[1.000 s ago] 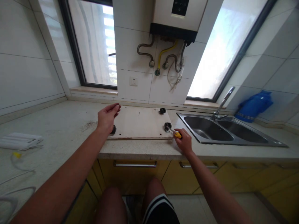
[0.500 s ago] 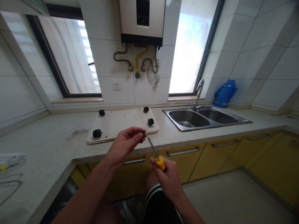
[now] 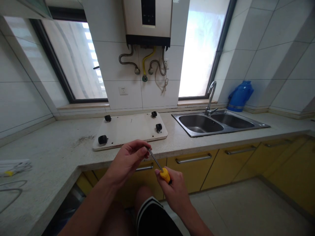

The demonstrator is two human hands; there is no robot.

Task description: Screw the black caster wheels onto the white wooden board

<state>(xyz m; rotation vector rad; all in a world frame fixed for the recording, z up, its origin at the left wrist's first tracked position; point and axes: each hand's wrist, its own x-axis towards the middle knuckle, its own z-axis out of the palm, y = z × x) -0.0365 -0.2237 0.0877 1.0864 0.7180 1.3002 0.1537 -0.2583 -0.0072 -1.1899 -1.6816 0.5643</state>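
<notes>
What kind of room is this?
Most likely a home kitchen: a double steel sink with a faucet set in a stone countertop, yellow drawer fronts below it, and a wall-mounted water heater with hoses between the windows.

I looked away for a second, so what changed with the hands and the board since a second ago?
Both hands left the board and drew back toward the body. The right hand brought the screwdriver along; the left hand now pinches its tip. The board, its four casters and the sink stayed put.
</notes>
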